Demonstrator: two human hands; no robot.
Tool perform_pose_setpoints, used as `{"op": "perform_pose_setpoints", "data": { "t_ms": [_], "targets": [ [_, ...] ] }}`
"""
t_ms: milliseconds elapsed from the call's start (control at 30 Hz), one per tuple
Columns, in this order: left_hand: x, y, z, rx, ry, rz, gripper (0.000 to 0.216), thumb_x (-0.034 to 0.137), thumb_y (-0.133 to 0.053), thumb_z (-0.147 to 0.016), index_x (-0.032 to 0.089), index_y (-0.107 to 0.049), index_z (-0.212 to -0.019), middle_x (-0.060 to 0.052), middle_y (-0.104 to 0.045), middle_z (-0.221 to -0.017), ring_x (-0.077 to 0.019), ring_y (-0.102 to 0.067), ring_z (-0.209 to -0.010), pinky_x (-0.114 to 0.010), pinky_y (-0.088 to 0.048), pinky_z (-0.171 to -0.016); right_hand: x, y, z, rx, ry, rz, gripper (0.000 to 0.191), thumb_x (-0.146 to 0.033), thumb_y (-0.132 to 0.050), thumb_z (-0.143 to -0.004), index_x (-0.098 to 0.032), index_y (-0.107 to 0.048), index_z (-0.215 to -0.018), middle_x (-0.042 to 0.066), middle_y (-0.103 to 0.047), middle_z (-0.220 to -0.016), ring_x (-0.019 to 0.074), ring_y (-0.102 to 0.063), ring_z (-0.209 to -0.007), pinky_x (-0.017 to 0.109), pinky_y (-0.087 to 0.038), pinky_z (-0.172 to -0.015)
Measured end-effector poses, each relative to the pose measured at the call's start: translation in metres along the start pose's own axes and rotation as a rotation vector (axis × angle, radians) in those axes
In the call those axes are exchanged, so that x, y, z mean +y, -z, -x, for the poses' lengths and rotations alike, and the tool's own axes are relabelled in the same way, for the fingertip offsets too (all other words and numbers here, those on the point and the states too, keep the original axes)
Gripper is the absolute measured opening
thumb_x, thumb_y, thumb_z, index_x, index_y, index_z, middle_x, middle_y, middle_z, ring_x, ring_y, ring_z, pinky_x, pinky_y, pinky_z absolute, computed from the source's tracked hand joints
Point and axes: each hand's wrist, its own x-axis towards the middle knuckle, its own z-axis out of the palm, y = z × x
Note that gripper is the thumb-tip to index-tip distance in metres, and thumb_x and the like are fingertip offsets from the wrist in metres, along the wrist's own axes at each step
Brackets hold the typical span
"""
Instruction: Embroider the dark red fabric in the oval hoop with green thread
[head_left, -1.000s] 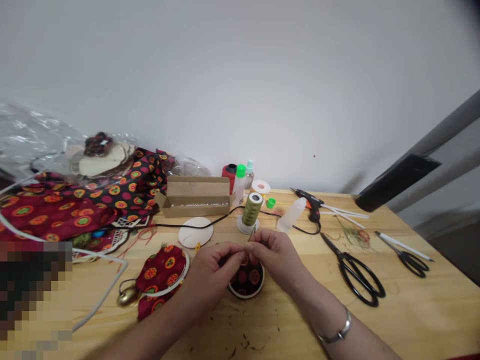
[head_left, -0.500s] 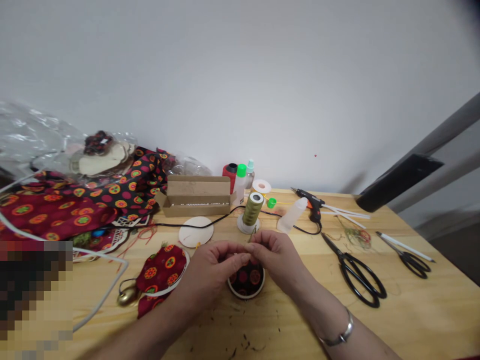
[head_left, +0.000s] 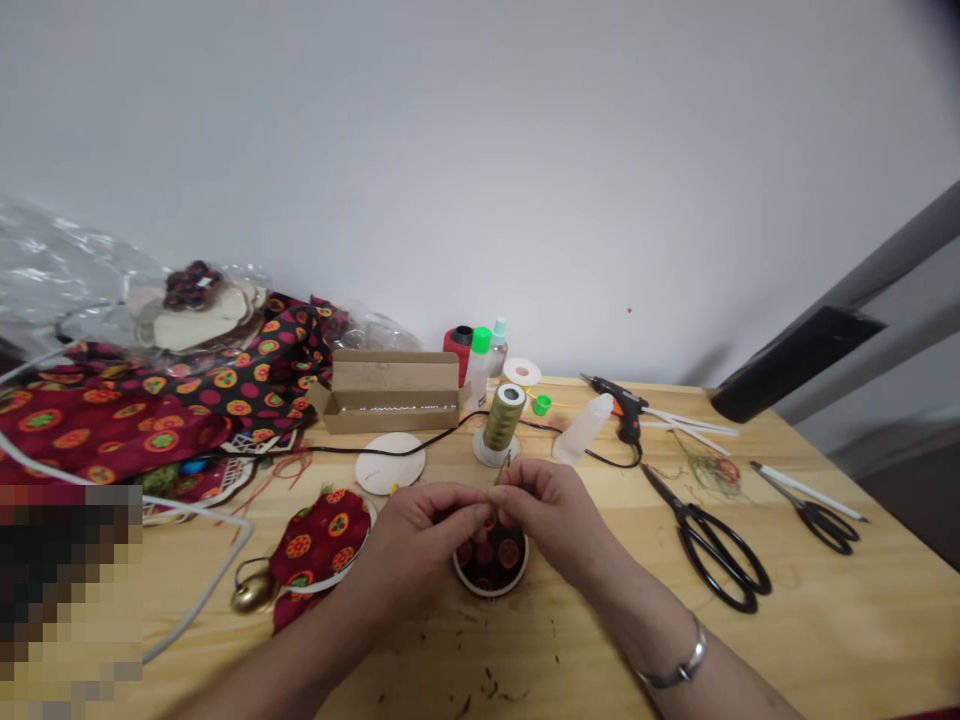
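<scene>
Over a round black patterned fabric piece with a white rim (head_left: 491,568), my two hands meet fingertip to fingertip. The thumb and forefinger of my left hand (head_left: 431,530) are pinched together, but what lies between them is too small to make out. My right hand (head_left: 551,515) is closed in a pinch too, with a thin green thread (head_left: 508,460) sticking up at its fingers. Just behind stands a spool of olive-green thread (head_left: 503,420). Left of my left hand lies a dark red patterned fabric piece with a white edge (head_left: 322,540), beside a brass bell (head_left: 253,588).
A white disc (head_left: 390,463) and an open cardboard box (head_left: 394,410) lie behind my left hand. To the right are a white bottle (head_left: 583,430), a glue gun (head_left: 624,405), large black scissors (head_left: 709,550) and smaller scissors (head_left: 821,525). Patterned cloth (head_left: 187,390) is heaped at the left.
Both hands keep their pinch over the round piece, nearly still. The whole view has shifted very slightly.
</scene>
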Motion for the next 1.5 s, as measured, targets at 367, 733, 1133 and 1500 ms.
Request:
{"op": "perform_pose_setpoints", "data": {
  "t_ms": [367,733,1133,1500],
  "targets": [
    [0.003,0.0,0.0,-0.067,0.12,0.329,0.013,0.028,-0.068,-0.068,0.016,-0.073,-0.07,-0.002,-0.071,-0.064,-0.013,-0.06,-0.058,-0.022,-0.045,-0.058,0.001,0.0,0.002,0.001,0.014,-0.034,0.015,-0.022,-0.057,-0.069,-0.016,-0.051,-0.057,-0.005,-0.051,-0.049,0.006,-0.043,-0.041,0.018,-0.035,-0.04],
    [0.001,-0.003,0.0,-0.031,0.229,0.465,0.01,0.025,-0.071,-0.064,0.015,-0.07,-0.065,-0.001,-0.068,-0.057,-0.0114,-0.058,-0.053,-0.02,-0.043,-0.052,0.004,-0.001,0.003,0.009,0.021,-0.025,0.015,-0.025,-0.059,-0.069,-0.016,-0.053,-0.058,-0.004,-0.052,-0.049,0.0068,-0.043,-0.043,0.019,-0.037,-0.042],
    [0.004,0.001,-0.003,0.097,0.183,0.36,0.014,0.028,-0.071,-0.063,0.015,-0.067,-0.061,0.008,-0.049,-0.038,-0.0033,-0.036,-0.033,-0.016,-0.025,-0.035,0.002,0.003,0.005,-0.025,0.178,0.188,0.014,-0.024,-0.052,-0.078,-0.017,-0.063,-0.073,-0.002,-0.057,-0.061,0.0104,-0.051,-0.056,0.021,-0.042,-0.054],
    [0.004,0.002,-0.003,0.144,0.101,0.259,0.012,0.027,-0.068,-0.066,0.015,-0.069,-0.062,0.007,-0.052,-0.044,-0.0028,-0.035,-0.037,-0.015,-0.025,-0.037,0.005,0.011,0.009,0.21,0.419,0.684,0.018,-0.027,-0.049,-0.084,-0.019,-0.058,-0.07,0.002,-0.06,-0.065,0.0137,-0.051,-0.06,0.024,-0.036,-0.056]
  ]
}}
